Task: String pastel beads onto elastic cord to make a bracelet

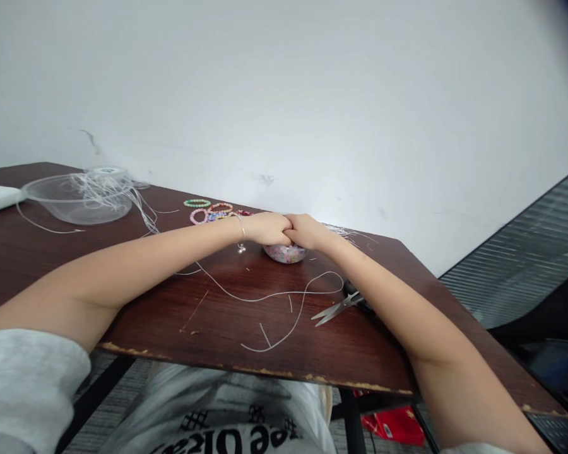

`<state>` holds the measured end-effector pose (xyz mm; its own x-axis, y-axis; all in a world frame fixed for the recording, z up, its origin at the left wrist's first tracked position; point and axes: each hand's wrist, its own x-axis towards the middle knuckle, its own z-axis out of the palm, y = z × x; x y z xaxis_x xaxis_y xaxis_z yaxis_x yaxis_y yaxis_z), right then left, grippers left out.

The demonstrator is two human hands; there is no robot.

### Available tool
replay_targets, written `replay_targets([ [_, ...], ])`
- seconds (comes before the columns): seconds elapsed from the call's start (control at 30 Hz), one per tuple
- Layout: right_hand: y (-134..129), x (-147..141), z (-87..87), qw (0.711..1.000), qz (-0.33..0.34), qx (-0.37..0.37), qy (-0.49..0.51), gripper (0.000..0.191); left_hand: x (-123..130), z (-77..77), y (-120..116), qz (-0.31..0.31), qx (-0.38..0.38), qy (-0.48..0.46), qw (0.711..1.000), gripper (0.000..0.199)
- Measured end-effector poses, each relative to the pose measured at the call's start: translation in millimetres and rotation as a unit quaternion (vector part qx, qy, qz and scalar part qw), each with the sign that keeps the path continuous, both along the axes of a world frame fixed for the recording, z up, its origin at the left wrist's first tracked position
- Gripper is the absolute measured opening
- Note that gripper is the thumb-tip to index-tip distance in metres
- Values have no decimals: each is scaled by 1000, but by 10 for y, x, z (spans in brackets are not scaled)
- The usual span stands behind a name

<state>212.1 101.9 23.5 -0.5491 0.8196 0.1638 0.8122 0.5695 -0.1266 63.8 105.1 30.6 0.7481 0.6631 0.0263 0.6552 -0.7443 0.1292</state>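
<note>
Both my hands meet over a small clear bowl (285, 255) of colourful beads, towards the back of the table. My left hand (271, 228) has its fingers curled closed, and a thin bracelet with a charm (241, 248) hangs at that wrist. Pressed against it is my right hand (311, 232), also closed. Whatever lies between the fingers is hidden. A long white cord (260, 299) loops over the table nearer to me, with short cut pieces beside it. Under my right forearm lie open scissors (338, 307), their handles partly covered.
Several beaded bracelets (197, 203) lie behind my left wrist. At the left stands a clear plastic bowl (80, 211) with tangled white cords (106, 189). More cut cords (343, 232) lie beyond my right wrist, close to the wall (284, 94).
</note>
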Motion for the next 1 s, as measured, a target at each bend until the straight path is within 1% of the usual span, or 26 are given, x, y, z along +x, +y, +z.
replay_targets([
  [0.1, -5, 4, -7, 1000, 3, 5, 4, 26, 7, 10, -27, -2, 5, -9, 1000, 34],
  [0.33, -34, 4, -23, 998, -34, 44, 12, 26, 33, 28, -63, 7, 35, -13, 999, 34],
  [0.73, -33, -13, 7, 1000, -7, 10, 2, 29, 18, 9, -31, 6, 14, -8, 1000, 35],
  [0.9, -22, -6, 2, 1000, -1, 9, 3, 27, 14, 14, -49, 14, 6, -15, 1000, 35],
  [1.0, -19, 4, -13, 1000, -7, 20, 10, 27, 23, 19, -61, 22, 15, -14, 1000, 34],
])
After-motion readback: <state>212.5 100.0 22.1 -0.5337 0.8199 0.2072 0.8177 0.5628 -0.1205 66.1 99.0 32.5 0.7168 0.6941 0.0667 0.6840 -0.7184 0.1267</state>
